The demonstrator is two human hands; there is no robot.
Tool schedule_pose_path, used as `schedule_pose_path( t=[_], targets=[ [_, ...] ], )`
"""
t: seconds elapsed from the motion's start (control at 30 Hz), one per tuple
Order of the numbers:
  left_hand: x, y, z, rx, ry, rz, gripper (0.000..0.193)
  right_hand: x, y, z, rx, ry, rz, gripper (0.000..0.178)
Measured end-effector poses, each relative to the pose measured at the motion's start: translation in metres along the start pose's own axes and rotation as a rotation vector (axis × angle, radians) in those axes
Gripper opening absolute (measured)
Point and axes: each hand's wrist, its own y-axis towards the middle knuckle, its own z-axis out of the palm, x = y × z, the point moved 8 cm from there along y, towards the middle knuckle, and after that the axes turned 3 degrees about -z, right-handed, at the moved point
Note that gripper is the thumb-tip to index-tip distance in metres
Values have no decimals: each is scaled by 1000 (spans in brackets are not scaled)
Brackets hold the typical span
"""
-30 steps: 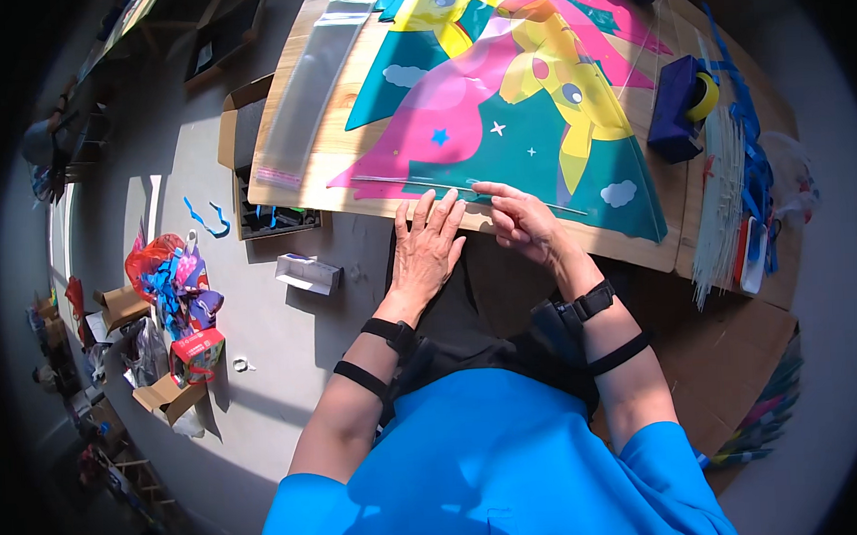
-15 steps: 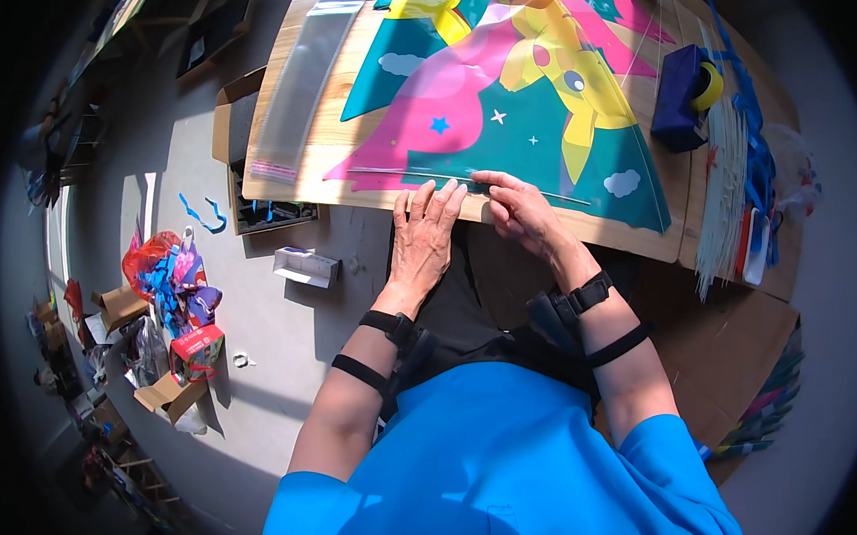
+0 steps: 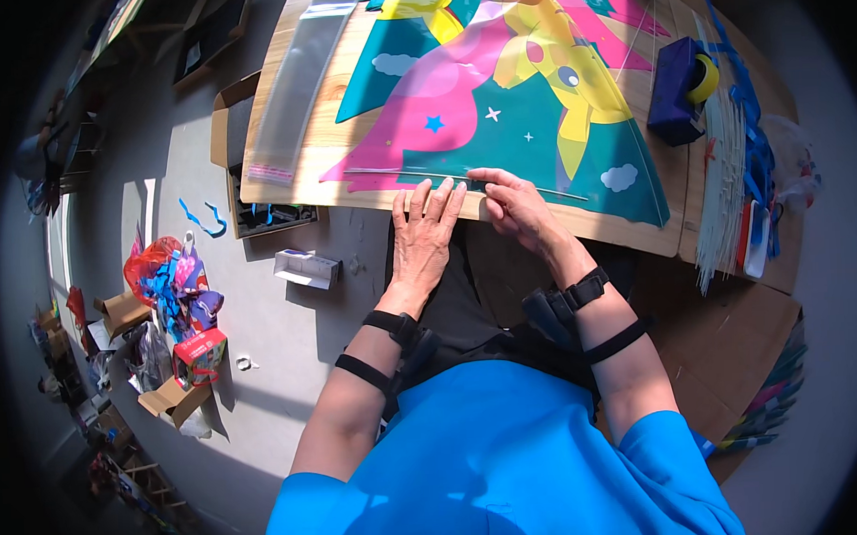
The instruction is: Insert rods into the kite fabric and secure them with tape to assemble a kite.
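**Both hands at the kite's near edge**

While the colourful kite (image 3: 498, 111) lies spread flat across the wooden board (image 3: 327, 128), both forearms reach up from the lower edge to its near margin. The left hand (image 3: 425, 234) lies palm down, fingers straight and slightly fanned, fingertips pressing on the kite's lower edge; it grasps nothing. Just beside it, the right hand (image 3: 517, 206) is bent at the wrist, fingers curled toward the thin rod (image 3: 463, 177) running along that edge, touching it; whether they pinch it I cannot tell. Farther right, a blue tape dispenser (image 3: 677, 89) sits on the board beside a bundle of pale sticks (image 3: 721, 178).
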Motion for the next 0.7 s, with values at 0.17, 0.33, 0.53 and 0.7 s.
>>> schedule_pose_path(
  t=[0.17, 0.33, 0.53, 0.7],
  targets=[
    [-3, 1, 2, 2, 5, -16, 59, 1, 1, -3, -43, -73, -45, 32],
    [-4, 2, 3, 24, 13, -17, 61, 18, 5, -6, -95, -503, -281, 34],
    [-5, 0, 3, 8, 16, -18, 59, 56, -16, -3, -439, -752, -607, 34],
    [-6, 3, 2, 9, 3, -16, 59, 84, -29, 0, -572, -927, -652, 30]
  ],
)
